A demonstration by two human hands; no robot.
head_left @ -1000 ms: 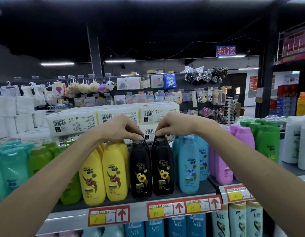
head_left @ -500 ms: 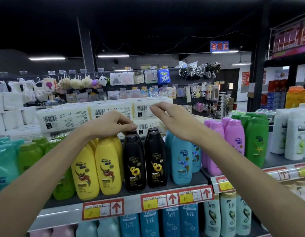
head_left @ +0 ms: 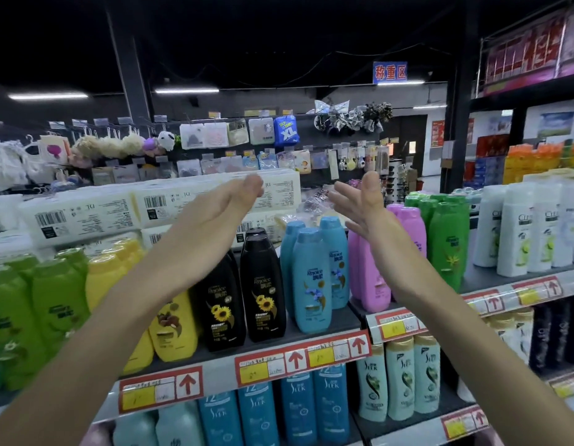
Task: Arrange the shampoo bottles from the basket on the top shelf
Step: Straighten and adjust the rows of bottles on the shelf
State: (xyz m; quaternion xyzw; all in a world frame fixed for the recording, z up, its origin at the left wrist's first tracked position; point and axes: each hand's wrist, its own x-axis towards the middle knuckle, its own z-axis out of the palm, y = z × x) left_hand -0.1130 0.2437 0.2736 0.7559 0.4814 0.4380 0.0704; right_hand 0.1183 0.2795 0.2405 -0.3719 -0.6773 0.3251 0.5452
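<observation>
- Left hand (head_left: 227, 204): released, fingers straight, empty, raised above the bottle caps.
- Black shampoo bottles (head_left: 263, 284): two upright at the near edge of the top shelf (head_left: 218, 375), between yellow bottles (head_left: 173, 326) and blue bottles (head_left: 311, 278). Probably stiff, slick plastic and moderately heavy; grip the waist.
- Right hand (head_left: 363, 204): spread, empty.

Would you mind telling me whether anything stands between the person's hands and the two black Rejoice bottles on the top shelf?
Nothing visible does. The left hand and right hand hover open above the black Rejoice bottles; yellow bottles and blue bottles stand beside them, not between.
</observation>
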